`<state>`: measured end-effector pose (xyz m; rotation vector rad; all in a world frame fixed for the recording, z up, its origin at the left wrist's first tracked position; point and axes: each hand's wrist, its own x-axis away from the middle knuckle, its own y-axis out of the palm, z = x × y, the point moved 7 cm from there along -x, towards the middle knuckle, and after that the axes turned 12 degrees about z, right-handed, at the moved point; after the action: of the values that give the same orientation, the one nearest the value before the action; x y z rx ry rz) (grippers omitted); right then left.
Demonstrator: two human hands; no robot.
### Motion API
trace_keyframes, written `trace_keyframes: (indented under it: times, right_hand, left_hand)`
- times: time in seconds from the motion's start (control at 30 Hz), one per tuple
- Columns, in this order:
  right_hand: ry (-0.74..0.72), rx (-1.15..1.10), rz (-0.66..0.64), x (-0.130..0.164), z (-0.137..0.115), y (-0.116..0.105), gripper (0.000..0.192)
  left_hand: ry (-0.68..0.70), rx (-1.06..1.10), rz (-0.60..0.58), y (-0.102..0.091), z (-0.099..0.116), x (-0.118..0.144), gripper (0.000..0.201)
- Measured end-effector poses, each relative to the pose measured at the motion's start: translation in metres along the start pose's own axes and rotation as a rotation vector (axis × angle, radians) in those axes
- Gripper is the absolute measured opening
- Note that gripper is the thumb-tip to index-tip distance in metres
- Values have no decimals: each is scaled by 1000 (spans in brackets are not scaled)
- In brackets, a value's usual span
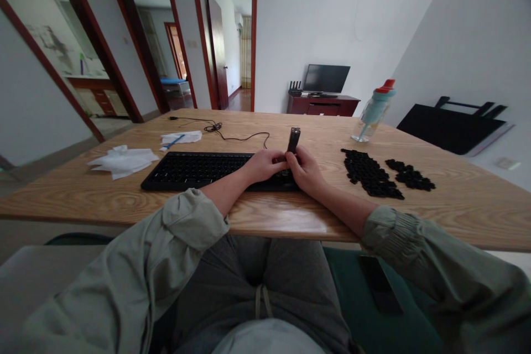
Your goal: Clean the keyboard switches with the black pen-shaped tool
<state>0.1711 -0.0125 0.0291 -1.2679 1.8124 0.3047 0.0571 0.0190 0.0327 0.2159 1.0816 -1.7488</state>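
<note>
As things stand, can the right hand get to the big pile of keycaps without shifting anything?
Probably yes. The right hand is at the keyboard's right end, gripping a small dark tool. The big keycap pile lies just to its right on bare table, nothing between. The bottle stands farther back.

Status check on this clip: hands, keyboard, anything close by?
Both hands on keyboard right end. Right hand grip shut on dark upright tool; left hand rests alongside. Loose keycaps piled right, apart. Cable behind.
</note>
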Motion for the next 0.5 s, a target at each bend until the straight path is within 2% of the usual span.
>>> trace_keyframes:
  times: [0.17,0.23,0.3,0.37,0.5]
  right_hand:
    - [53,-22,-35,-3,4,3,30]
    - [79,-82,-146,-5,6,4,27]
    - [102,-113,-313,-5,9,2,27]
    - [131,-42,-445,-4,17,-4,28]
    - [166,189,-507,-4,28,-18,29]
  left_hand:
    - [-15,5,-6,-1,0,-1,43]
    - [-18,-6,-5,-1,-2,-1,40]
    - [-32,-13,0,-2,-3,-1,39]
    - [-51,-13,3,-3,-4,-1,42]
    - [-81,-5,0,-5,-2,1,47]
